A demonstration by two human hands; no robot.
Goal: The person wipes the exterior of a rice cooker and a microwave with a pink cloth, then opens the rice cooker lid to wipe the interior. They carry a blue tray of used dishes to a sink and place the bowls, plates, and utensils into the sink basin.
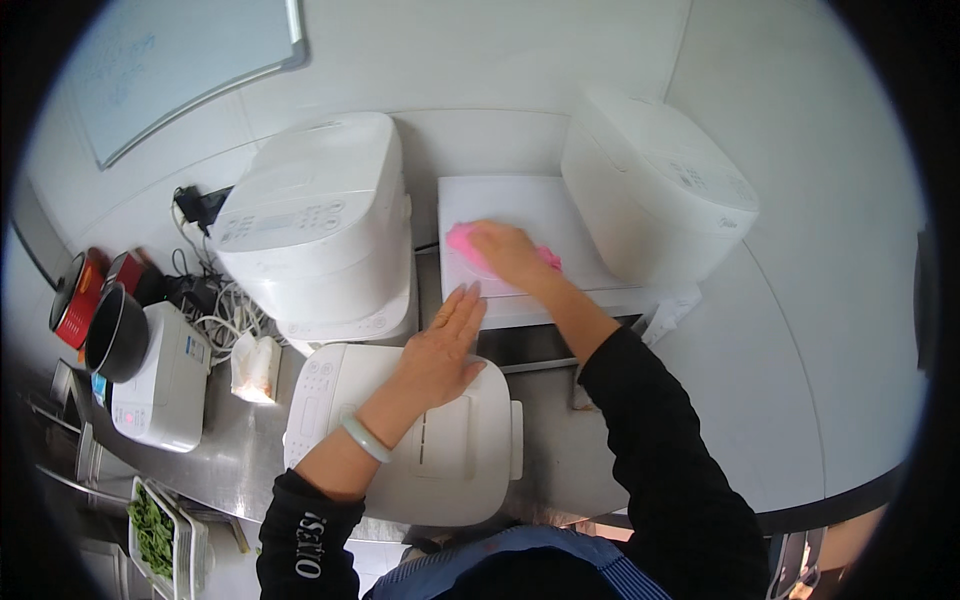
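Observation:
My right hand [506, 255] presses a pink cloth [466, 244] on the white top of a box-shaped appliance [517, 202]. My left hand [442, 352] lies flat with its fingers out, above the lid of a white rice cooker [450, 487] near me; its fingertips are by the front edge of the appliance top. It holds nothing, and whether the palm touches the lid is hidden. A pale bangle [365, 439] circles the left wrist. A white Midea cooker [660, 187] stands on the right part of the appliance top.
At left, a larger white rice cooker [315, 217] stands on another appliance. Tangled cables [232, 307], a small white cooker [169, 382], a dark pot [118, 334] and a red pot [75, 300] are farther left. Leafy greens [154, 532] fill a lower-left basket. A whiteboard [187, 60] hangs behind.

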